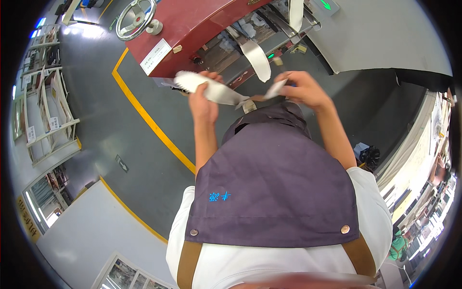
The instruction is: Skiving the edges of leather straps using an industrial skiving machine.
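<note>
In front of the red machine (192, 29), my left hand (205, 103) is closed on a white strip (222, 93) of thin, flexible sheet material. Its left end is frayed or smeared by motion. To the right, the fingers of my right hand (308, 89) pinch a smaller white end piece (276, 89). A narrow brownish stretch runs between the two white parts; whether they are one piece I cannot tell. Just beyond my hands, another white strip (257, 60) hangs out of the machine, and one more white strip (296, 14) hangs farther right.
A metal handwheel (136, 20) tops the machine's left side. A large grey panel (380, 36) stands at the right, with a black bag (369, 156) on the floor below. Yellow lines (154, 125) mark the floor. Racks (50, 115) line the far left.
</note>
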`<action>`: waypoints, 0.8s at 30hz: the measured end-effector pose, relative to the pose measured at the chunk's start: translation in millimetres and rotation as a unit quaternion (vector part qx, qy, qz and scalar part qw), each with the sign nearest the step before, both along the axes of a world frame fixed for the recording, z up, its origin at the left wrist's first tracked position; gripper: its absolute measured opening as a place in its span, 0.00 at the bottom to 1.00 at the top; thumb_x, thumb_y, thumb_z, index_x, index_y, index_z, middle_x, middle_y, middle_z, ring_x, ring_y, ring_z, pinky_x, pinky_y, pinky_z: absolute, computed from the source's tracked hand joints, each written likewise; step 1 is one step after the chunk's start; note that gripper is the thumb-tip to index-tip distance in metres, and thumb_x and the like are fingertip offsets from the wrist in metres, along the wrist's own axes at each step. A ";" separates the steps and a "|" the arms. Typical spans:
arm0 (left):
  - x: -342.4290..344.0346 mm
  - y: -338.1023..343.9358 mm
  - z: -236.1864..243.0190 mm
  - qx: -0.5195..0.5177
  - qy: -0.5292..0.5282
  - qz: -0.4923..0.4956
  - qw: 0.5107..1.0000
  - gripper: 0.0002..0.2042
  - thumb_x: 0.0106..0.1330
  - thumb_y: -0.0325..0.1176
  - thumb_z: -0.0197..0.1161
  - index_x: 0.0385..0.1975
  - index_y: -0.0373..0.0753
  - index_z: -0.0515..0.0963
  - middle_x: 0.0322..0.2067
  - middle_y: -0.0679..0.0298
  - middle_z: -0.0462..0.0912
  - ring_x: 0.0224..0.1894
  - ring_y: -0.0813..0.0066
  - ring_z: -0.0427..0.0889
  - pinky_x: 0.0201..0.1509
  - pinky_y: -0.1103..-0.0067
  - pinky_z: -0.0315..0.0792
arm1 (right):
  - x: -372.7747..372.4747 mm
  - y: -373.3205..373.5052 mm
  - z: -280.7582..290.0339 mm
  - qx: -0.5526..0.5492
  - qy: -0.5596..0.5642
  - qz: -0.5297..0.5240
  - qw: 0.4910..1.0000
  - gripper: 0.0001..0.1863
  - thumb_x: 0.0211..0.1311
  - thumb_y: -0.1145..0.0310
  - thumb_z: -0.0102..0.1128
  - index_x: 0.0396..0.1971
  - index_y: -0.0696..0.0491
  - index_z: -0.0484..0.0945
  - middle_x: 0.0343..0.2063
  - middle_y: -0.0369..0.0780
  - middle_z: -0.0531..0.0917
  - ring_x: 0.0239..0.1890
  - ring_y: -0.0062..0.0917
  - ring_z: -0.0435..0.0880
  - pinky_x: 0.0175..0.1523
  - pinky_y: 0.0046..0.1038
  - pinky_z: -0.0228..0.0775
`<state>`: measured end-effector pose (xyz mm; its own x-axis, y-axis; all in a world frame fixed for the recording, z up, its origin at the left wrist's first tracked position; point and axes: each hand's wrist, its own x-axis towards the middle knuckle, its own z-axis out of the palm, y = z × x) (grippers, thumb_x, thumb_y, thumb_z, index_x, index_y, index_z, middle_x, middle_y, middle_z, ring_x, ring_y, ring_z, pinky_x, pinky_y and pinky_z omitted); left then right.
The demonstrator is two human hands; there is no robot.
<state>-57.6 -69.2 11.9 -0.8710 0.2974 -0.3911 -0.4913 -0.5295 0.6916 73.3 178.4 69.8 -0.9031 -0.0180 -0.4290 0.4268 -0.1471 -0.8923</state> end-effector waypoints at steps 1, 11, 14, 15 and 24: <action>-4.5 -11.9 9.5 -0.019 0.054 0.010 0.998 0.18 0.58 0.23 0.46 0.50 0.30 0.66 0.40 0.51 0.77 0.45 0.57 0.78 0.54 0.64 0.71 | 14.0 18.9 4.5 -0.015 0.027 -0.020 0.999 0.10 0.49 0.72 0.62 0.33 0.56 0.77 0.24 0.33 0.77 0.15 0.09 0.65 0.16 0.13 0.53; 0.5 -18.5 44.0 -0.322 0.289 -0.188 0.882 0.08 0.60 0.25 0.49 0.37 0.34 0.72 0.36 0.59 0.80 0.44 0.71 0.77 0.52 0.74 0.68 | 76.0 115.7 -19.6 -0.041 0.069 -0.138 0.987 0.13 0.51 0.63 0.64 0.29 0.57 0.76 0.14 0.29 0.70 0.12 0.08 0.61 0.16 0.14 0.45; 13.3 16.9 24.3 -0.240 0.211 -0.259 0.911 0.08 0.61 0.27 0.56 0.39 0.34 0.72 0.35 0.59 0.80 0.36 0.72 0.79 0.44 0.77 0.72 | 23.1 59.4 -7.0 0.059 -0.035 -0.036 0.997 0.14 0.50 0.61 0.67 0.29 0.56 0.77 0.16 0.27 0.70 0.14 0.08 0.61 0.17 0.16 0.47; 19.6 30.7 29.7 -0.203 0.155 -0.260 0.931 0.08 0.61 0.29 0.58 0.37 0.34 0.74 0.33 0.61 0.80 0.35 0.75 0.79 0.42 0.78 0.72 | 9.6 39.6 -6.5 0.066 -0.039 -0.043 0.996 0.14 0.51 0.60 0.66 0.28 0.56 0.77 0.16 0.27 0.69 0.15 0.08 0.60 0.18 0.16 0.47; 14.9 66.3 8.6 -0.232 0.077 -0.248 0.938 0.13 0.58 0.34 0.66 0.40 0.35 0.76 0.31 0.64 0.79 0.30 0.77 0.76 0.34 0.79 0.71 | -24.6 -19.9 -43.0 0.075 -0.033 -0.097 0.992 0.18 0.54 0.54 0.65 0.28 0.56 0.80 0.16 0.28 0.71 0.17 0.10 0.63 0.21 0.18 0.50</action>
